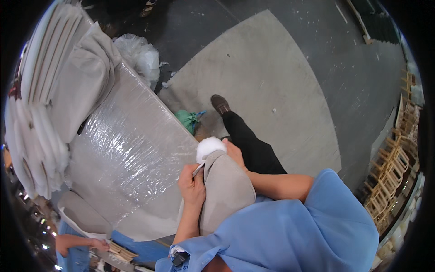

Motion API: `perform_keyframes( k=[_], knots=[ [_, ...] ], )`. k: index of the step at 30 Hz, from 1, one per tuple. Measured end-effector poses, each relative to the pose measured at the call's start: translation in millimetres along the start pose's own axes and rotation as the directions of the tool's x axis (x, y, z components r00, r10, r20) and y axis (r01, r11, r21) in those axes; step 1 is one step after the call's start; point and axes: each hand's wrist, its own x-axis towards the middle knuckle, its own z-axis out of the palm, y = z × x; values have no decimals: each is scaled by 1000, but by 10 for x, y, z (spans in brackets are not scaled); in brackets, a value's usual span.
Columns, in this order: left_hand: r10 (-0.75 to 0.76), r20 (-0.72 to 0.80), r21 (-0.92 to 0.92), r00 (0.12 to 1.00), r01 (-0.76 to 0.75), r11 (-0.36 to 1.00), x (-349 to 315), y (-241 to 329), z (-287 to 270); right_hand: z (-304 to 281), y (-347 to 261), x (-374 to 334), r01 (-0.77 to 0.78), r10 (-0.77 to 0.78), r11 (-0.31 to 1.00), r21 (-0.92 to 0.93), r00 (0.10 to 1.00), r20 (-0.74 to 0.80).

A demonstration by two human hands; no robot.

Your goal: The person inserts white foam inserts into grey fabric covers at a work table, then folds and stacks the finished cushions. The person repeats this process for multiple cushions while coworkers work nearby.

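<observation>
A grey fabric cover [227, 188] is held against my body, its far end gathered and open. White fluffy stuffing [211, 148] bulges out of that end. My left hand [192, 183] is closed in a pinch on the cover's edge at the left of the opening. On the other side, my right hand [234, 154] wraps round the cover beside the stuffing; its fingertips are partly hidden. Just to the left lies the table [131, 140], wrapped in shiny clear film.
Stacked white padding [36, 145] and a folded grey cover [84, 86] lie on the table's left. A clear plastic bag [140, 56] and a green bag [186, 119] sit by its far edge. Wooden frames [385, 177] stand at right. Another person's hand [97, 245] shows lower left.
</observation>
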Motion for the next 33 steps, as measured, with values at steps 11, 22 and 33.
perform_keyframes(
  k=[11,22,33],
  knots=[
    [-119,144,70,982,110,991,167,65,-44,94,-402,-75,208,-253,934,-290,959,-125],
    [-104,49,46,993,102,994,159,-36,18,61,-268,-110,171,-213,903,-395,975,-64],
    [-33,-12,62,999,34,997,398,69,151,109,-160,-118,320,-326,866,-384,944,51]
  ],
)
